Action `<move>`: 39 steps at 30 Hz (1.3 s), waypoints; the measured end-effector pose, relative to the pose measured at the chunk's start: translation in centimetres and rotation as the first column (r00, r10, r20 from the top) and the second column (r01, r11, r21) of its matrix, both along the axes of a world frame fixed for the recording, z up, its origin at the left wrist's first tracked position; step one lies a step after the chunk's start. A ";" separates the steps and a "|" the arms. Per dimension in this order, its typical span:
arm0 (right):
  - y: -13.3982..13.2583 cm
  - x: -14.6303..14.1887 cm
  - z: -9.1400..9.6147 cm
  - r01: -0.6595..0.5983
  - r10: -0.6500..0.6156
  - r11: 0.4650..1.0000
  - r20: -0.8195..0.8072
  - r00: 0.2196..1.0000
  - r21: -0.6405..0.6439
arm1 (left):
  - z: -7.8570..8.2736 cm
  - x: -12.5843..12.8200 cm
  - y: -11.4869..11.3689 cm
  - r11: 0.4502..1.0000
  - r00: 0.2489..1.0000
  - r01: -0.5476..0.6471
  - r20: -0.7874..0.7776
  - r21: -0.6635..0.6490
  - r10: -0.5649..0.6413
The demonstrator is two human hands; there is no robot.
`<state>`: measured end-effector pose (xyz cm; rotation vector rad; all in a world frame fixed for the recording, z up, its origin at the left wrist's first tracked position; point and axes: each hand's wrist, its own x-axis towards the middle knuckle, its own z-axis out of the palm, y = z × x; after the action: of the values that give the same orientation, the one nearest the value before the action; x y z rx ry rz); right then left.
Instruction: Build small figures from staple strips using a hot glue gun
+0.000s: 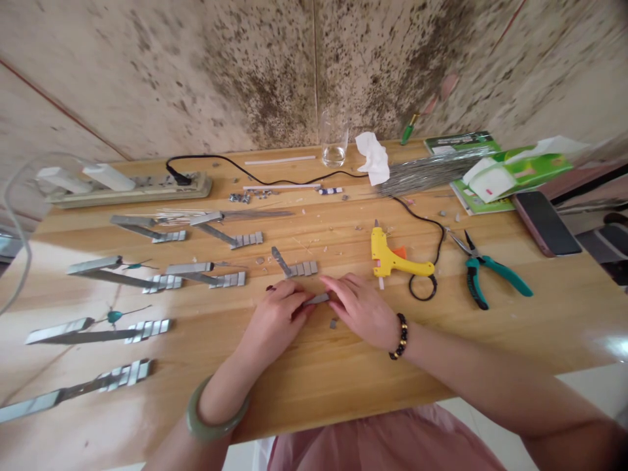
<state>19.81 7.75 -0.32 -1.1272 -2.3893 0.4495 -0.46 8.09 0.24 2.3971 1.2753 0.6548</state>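
Between my two hands is a small flat grey strip (316, 299), held low over the wooden table. My left hand (280, 315) pinches its left end between thumb and fingers. At the other end, the fingertips of my right hand (364, 307) close on the strip. Just beyond my hands lies a grey angled piece (297, 267) with a row of small blocks along its foot. A small grey square (333, 323) rests on the table below the strip, near my right hand.
Several finished-looking grey angled pieces (122, 335) stand at left. A yellow glue gun (392, 254) and teal-handled pliers (473, 275) lie right. Behind are a glass (334, 147), wire bundle (432, 173), tissue pack (524, 170), phone (547, 224) and power strip (157, 188) with a black cord.
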 end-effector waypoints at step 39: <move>0.0 -0.1 0.1 -0.013 0.014 1.000 0.029 0.999 -0.016 | 0.1 0.1 -0.1 1.000 1.000 0.011 -0.015 0.008 -0.011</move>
<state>19.67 7.74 -0.20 -1.1323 -2.4235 0.4605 -0.35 7.97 0.35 2.4186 1.2668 0.6414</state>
